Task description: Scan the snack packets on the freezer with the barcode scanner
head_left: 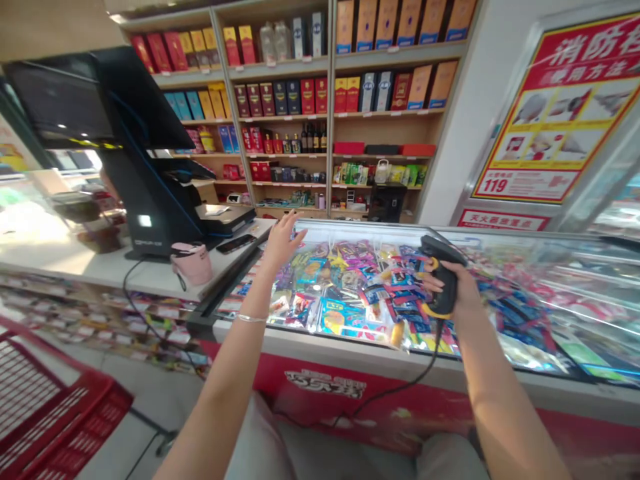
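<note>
A black and yellow corded barcode scanner is held up by its grip in my right hand, over the chest freezer. Its cable hangs down across the freezer's red front. My left hand is raised above the freezer's far left corner, fingers stretched out and nothing in it. Below both hands, colourful packaged ice creams fill the freezer under its glass top.
Left of the freezer, a counter carries a checkout terminal, a pink cup-like container and a phone. A red shopping cart stands at lower left. Shelves of boxes and bottles line the back wall.
</note>
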{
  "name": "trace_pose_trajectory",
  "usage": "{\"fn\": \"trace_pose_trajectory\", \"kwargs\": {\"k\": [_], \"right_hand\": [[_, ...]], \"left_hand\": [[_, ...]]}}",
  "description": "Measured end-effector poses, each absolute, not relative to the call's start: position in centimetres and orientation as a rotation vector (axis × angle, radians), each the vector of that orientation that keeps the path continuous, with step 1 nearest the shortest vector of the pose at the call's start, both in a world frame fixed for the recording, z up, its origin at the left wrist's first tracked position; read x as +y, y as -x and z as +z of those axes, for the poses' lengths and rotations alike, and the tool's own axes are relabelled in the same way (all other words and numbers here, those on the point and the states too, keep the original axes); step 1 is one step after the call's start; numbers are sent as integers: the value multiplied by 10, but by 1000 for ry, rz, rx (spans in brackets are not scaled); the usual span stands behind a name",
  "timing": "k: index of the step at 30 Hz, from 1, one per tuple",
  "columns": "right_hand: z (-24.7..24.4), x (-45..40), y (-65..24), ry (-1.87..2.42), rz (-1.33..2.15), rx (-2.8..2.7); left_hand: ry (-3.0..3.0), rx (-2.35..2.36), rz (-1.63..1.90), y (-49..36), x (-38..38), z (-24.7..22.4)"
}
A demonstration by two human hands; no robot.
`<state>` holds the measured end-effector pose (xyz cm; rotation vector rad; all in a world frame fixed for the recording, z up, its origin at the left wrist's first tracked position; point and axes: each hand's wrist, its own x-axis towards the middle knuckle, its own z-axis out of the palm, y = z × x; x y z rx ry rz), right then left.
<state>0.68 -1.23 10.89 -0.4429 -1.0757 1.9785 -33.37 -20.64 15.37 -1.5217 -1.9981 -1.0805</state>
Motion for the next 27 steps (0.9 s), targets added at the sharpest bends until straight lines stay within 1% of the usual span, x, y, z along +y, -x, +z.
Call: {"fn": "trace_pose_trajectory", "kwargs": {"k": [3,6,10,13,15,17,23,27], "right_hand": [[100,-39,50,313,2196,-1181],[86,-61,103,301,2328,-1243],[72,-88,159,333,2510,-1311],[62,-107,189,417,2590,-1389],[53,-118,202,463,2666,-1459],[44,-125,211,472,2744,-1526],[25,-124,219,404,2784,-1539],[22,-120,218,420,2787,-1479]], "left_hand": [[1446,-2076,-1070,372,-244,130],[1324,-2209,-1125,409,-276,102],[1150,-2570,-1179,450,-308,71],[1118,-2845,-1048,465,-321,57],[1096,-2935,-934,467,-325,52],[1062,-2985,-901,465,-325,48],[1022,-3082,-979,460,-316,41],[1165,-3053,-1086,462,-306,42]]}}
